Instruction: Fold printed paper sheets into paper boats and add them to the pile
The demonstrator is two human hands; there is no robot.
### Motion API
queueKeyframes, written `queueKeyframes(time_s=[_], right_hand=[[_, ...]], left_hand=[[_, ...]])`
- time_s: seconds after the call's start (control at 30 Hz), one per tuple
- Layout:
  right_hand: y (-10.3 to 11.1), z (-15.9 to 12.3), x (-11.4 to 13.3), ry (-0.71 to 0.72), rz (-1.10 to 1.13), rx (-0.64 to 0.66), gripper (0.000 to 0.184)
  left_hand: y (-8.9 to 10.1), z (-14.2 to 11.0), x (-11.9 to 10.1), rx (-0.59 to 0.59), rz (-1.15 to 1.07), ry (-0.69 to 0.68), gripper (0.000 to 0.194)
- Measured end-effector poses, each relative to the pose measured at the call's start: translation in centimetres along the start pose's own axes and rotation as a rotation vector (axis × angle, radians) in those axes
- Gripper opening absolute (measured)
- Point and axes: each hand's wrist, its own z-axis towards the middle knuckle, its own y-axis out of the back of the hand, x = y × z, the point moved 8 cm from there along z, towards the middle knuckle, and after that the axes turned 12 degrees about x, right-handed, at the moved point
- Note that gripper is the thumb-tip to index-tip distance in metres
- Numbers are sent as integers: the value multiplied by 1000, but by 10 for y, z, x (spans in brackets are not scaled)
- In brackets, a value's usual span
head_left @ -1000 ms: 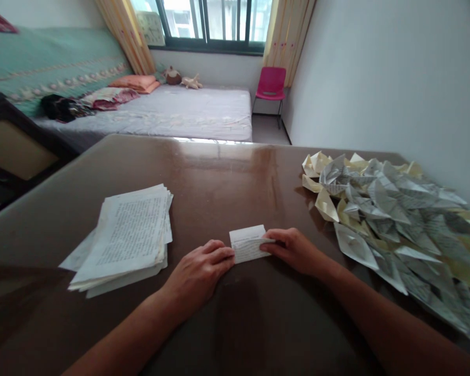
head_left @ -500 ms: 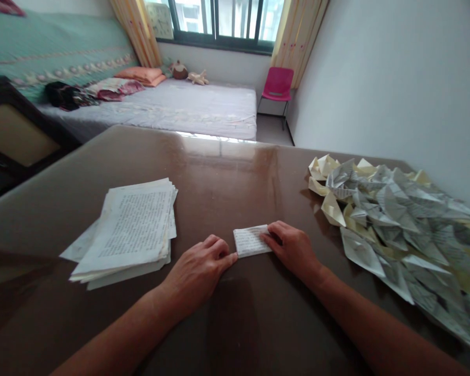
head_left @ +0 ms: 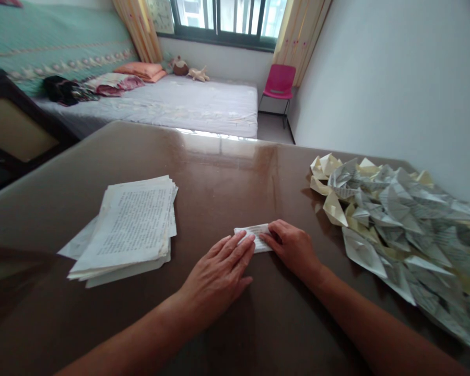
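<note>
A small folded sheet of printed paper (head_left: 263,245) lies flat on the brown table (head_left: 227,193) in front of me. My left hand (head_left: 219,266) is stretched out, its fingertips resting on the paper's left part and covering it. At the paper's right end, my right hand (head_left: 292,243) pinches the edge between thumb and curled fingers. To the left is a stack of printed sheets (head_left: 135,224), loosely piled with uneven edges. Many folded paper boats (head_left: 391,209), white and cream, crowd together on the right side of the table.
Beyond the table's far edge is a bed (head_left: 203,104) with pillows and soft toys. A pink chair (head_left: 280,82) stands near the window. The white wall (head_left: 395,78) runs along the right, and a dark wooden chair back (head_left: 19,125) is at the left.
My left hand has opened out from a pinch at the paper's left corner and now lies flat over that side. The right hand keeps its place on the paper.
</note>
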Motion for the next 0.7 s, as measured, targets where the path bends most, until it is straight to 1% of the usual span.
queueKeyframes(time_s=[0.07,0.17,0.4,0.53,0.63,0.7], right_hand=[[0,0,0,-3,-2,4,31],[0,1,-1,-12,-4,8,31],[2,-1,0,-23,4,-1,29],[2,-2,-1,-23,28,-12,28],[3,-1,-7,-15,139,-46,20],[10,-2,-12,-6,275,-135,23]], left_hand=[[-11,0,-3,45,7,-4,58],[-20,-2,-3,88,11,7,61],[-25,-6,0,152,14,-13,65],[-25,-5,1,186,-1,-21,61],[-25,-4,1,191,-20,-12,58],[-25,-3,1,182,-34,-2,57]])
